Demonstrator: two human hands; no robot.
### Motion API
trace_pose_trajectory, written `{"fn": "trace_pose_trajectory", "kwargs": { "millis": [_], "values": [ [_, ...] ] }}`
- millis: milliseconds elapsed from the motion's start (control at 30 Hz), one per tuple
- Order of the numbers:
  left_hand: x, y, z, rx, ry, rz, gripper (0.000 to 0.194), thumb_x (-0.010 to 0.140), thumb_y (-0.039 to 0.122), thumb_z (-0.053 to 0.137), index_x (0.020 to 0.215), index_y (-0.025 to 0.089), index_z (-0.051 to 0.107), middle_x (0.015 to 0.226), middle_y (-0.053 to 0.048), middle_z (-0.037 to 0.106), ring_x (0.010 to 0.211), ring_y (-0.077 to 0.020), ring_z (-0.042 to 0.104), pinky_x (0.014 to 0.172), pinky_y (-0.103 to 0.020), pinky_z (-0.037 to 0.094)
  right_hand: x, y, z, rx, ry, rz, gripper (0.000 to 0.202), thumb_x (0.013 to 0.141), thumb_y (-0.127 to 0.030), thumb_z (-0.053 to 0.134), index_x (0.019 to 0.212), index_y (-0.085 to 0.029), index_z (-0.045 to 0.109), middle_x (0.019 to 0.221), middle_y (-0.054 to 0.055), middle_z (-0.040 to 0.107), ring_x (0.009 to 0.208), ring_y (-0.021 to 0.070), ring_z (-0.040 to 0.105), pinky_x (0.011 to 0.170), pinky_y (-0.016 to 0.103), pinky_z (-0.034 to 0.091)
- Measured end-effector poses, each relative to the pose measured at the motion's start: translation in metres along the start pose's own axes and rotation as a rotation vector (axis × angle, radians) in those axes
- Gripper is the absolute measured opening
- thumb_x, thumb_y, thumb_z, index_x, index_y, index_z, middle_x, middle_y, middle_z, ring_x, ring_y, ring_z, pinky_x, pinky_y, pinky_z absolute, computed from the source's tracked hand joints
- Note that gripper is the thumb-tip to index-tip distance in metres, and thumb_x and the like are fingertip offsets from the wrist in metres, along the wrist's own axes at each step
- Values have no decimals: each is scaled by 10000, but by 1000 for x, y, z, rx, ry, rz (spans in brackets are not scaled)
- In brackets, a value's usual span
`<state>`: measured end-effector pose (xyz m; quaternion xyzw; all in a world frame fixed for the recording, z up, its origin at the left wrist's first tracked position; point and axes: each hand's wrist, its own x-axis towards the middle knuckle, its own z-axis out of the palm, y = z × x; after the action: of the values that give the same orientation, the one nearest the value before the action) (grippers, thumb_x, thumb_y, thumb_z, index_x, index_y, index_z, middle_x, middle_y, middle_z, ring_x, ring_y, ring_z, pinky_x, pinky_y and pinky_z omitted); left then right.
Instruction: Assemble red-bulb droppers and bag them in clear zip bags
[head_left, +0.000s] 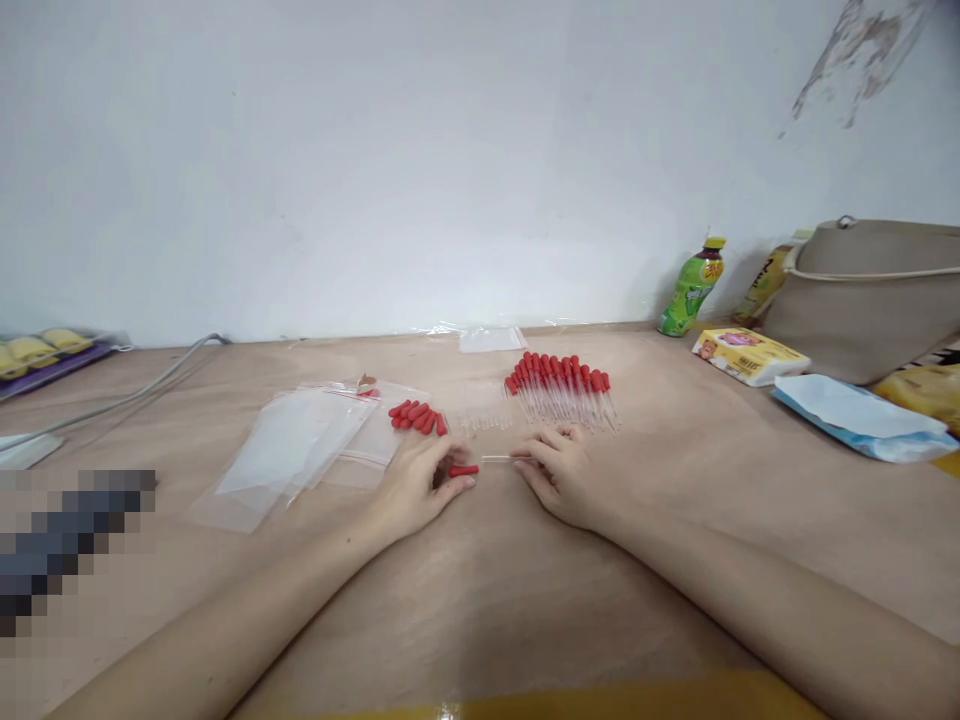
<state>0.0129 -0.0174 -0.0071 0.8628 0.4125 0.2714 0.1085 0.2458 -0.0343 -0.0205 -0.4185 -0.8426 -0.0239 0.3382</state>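
A red rubber dropper bulb is between the thumb and fingers of my left hand, its open end turned right. My right hand pinches a thin clear glass dropper tube that points left toward the bulb; the two are apart. Behind my left hand lies a small heap of loose red bulbs. Several bare glass tubes lie in a row beyond the gap between my hands. Past my right hand, assembled droppers with red bulbs are piled together.
Clear plastic bags overlap on the left, and another small bag lies near the wall. A green drink bottle, a tissue pack, a blue-white packet and a grey bag stand at right. A cable crosses the left.
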Motion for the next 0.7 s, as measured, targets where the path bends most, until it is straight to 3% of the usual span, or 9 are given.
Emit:
{"fn": "trace_pose_trajectory", "kwargs": {
  "millis": [67,167,333,567,700],
  "values": [
    [2,-2,3,33,23,32,242,821,330,541,1028,222,602,1021,-68,587,887,-202,555,779,-355,442,0,-1,-1,-3,-3,-27,158,866,-202,439,899,-200,593,869,23,636,783,117,551,805,314,290],
    [3,-1,6,75,49,96,190,853,311,497,901,229,662,1056,-63,578,947,-211,533,832,-365,419,2,-3,-2,22,14,-23,167,872,-216,433,906,-199,596,881,31,643,784,121,555,809,320,288],
    [2,8,5,-92,96,-30,200,881,318,447,936,213,608,871,-30,628,795,-172,561,735,-313,441,3,-8,-4,128,29,31,147,861,-236,460,899,-196,596,836,14,633,658,98,533,803,320,294],
    [1,11,6,-479,-28,-150,200,871,340,441,917,186,559,714,-2,591,646,-128,566,614,-250,477,3,-5,2,202,5,17,153,859,-245,467,908,-199,604,783,6,619,664,105,531,792,316,295],
    [1,7,10,-553,-69,-155,205,850,337,476,882,165,582,657,4,576,591,-113,551,577,-228,469,7,-5,-1,207,-49,-10,162,859,-210,473,907,-202,627,793,6,637,710,110,543,776,311,282]
  ]
}}
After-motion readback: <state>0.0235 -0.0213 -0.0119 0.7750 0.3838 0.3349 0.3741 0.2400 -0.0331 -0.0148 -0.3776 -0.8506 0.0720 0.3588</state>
